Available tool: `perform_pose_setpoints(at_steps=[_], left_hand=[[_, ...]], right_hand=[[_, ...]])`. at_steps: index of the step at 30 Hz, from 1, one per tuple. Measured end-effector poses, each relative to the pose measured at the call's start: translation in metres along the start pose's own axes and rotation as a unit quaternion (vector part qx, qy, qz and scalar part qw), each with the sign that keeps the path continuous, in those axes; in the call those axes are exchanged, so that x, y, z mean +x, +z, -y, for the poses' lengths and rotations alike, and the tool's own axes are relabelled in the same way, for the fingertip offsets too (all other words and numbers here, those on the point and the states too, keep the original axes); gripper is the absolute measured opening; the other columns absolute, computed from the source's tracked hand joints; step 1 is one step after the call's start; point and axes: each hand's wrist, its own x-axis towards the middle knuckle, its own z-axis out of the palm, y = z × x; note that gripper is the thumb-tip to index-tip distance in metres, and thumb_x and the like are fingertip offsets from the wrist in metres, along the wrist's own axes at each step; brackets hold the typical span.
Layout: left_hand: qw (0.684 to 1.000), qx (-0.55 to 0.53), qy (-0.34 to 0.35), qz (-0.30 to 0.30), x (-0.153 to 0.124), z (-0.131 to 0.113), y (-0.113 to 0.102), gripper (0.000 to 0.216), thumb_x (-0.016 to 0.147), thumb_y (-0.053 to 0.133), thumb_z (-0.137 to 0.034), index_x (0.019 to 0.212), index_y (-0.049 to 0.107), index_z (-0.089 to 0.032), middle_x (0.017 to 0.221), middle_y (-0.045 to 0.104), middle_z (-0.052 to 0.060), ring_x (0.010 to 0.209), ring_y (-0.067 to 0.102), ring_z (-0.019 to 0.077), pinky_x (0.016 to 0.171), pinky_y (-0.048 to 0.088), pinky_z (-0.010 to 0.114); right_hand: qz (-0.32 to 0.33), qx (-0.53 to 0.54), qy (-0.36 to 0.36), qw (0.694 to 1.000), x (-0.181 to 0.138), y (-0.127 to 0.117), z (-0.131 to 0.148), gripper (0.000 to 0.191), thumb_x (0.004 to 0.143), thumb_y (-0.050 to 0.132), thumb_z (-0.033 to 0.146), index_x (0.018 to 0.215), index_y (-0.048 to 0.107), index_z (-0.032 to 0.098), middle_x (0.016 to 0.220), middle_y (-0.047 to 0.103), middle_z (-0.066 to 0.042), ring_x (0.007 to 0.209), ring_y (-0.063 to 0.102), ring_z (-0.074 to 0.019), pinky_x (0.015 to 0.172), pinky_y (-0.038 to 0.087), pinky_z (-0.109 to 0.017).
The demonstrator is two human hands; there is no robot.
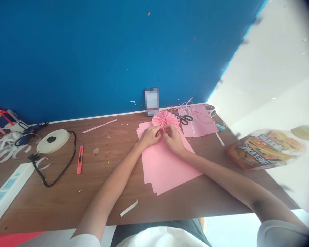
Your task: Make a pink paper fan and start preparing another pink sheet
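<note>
A pink pleated paper fan (165, 118), opened into a round rosette, lies at the top of a stack of pink paper sheets (164, 168). My left hand (151, 135) is closed at the fan's lower edge, with thumb and fingertips pinched together. Close beside it, my right hand (173, 138) also pinches at that edge, its fingertips almost meeting the left ones. Both hands rest over the paper stack and hide the fan's lower part. The exact spot between the fingertips cannot be made out.
Black-handled scissors (185, 119) lie on pink sheets (202, 125) at the right. A phone (151, 102) leans on the blue wall. A bottle (262, 149) stands right. Leftward are a red cutter (80, 159), a tape roll (53, 141), a black cable (67, 168) and a power strip (12, 192).
</note>
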Motion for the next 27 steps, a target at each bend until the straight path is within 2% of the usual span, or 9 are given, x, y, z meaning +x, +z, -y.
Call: perform_pose_setpoints(at_steps=[4, 7, 9, 15, 18, 23, 27], left_hand=[[0.996, 0.034, -0.006, -0.079, -0.003, -0.003, 0.003, 0.015, 0.080, 0.051, -0.015, 0.090, 0.061, -0.021, 0.084, 0.067, 0.003, 0.076, 0.059, 0.0161, 0.066, 0.041, 0.026], [0.988, 0.028, 0.021, -0.149, -0.003, -0.004, 0.007, 0.016, 0.083, 0.048, -0.014, 0.091, 0.061, -0.020, 0.085, 0.067, 0.003, 0.081, 0.061, 0.0160, 0.072, 0.044, 0.027], [0.983, 0.016, 0.050, -0.173, -0.003, -0.003, 0.009, 0.017, 0.085, 0.047, -0.014, 0.093, 0.061, -0.020, 0.088, 0.068, 0.003, 0.083, 0.062, 0.0156, 0.074, 0.045, 0.027], [0.967, 0.022, 0.094, -0.236, -0.003, 0.000, 0.014, 0.018, 0.087, 0.045, -0.014, 0.096, 0.060, -0.019, 0.091, 0.069, 0.005, 0.087, 0.064, 0.0162, 0.077, 0.049, 0.029], [0.965, 0.042, 0.120, -0.228, -0.003, 0.001, 0.017, 0.022, 0.085, 0.044, -0.011, 0.099, 0.060, -0.018, 0.092, 0.069, 0.005, 0.089, 0.064, 0.0164, 0.078, 0.050, 0.029], [0.961, 0.096, 0.169, -0.196, -0.002, -0.003, 0.018, 0.024, 0.086, 0.042, -0.010, 0.100, 0.060, -0.018, 0.096, 0.069, 0.005, 0.091, 0.064, 0.0167, 0.077, 0.049, 0.029], [0.960, 0.128, 0.150, -0.198, -0.003, -0.006, 0.018, 0.016, 0.086, 0.043, -0.012, 0.085, 0.058, -0.018, 0.074, 0.065, 0.003, 0.071, 0.061, 0.0149, 0.066, 0.045, 0.027]], right_hand=[[-0.005, 0.079, 0.072, 0.994, -0.002, 0.002, 0.008, 0.013, 0.071, 0.047, 0.019, 0.079, 0.057, 0.018, 0.079, 0.064, -0.003, 0.077, 0.061, -0.0187, 0.075, 0.048, -0.033], [0.011, 0.139, 0.118, 0.983, -0.007, 0.006, 0.017, 0.015, 0.074, 0.046, 0.024, 0.075, 0.060, 0.017, 0.073, 0.065, -0.003, 0.071, 0.061, -0.0184, 0.070, 0.049, -0.032], [0.025, 0.161, 0.138, 0.977, -0.009, 0.008, 0.021, 0.017, 0.077, 0.047, 0.028, 0.073, 0.060, 0.017, 0.071, 0.065, -0.003, 0.067, 0.060, -0.0179, 0.065, 0.048, -0.030], [0.061, 0.316, 0.169, 0.932, 0.003, 0.006, 0.018, 0.032, 0.079, 0.060, 0.048, 0.092, 0.063, 0.019, 0.080, 0.069, -0.005, 0.073, 0.064, -0.0184, 0.062, 0.049, -0.029], [0.045, 0.357, 0.179, 0.916, 0.012, 0.001, 0.011, 0.032, 0.077, 0.064, 0.049, 0.087, 0.063, 0.019, 0.078, 0.069, -0.004, 0.072, 0.065, -0.0171, 0.064, 0.049, -0.029], [-0.024, 0.351, 0.148, 0.924, 0.017, -0.003, -0.001, 0.030, 0.068, 0.074, 0.041, 0.086, 0.063, 0.020, 0.083, 0.069, -0.002, 0.074, 0.063, -0.0153, 0.061, 0.046, -0.026], [-0.040, 0.322, 0.131, 0.937, 0.017, -0.002, -0.006, 0.030, 0.067, 0.075, 0.040, 0.085, 0.063, 0.019, 0.085, 0.069, -0.002, 0.073, 0.061, -0.0144, 0.062, 0.046, -0.026]])
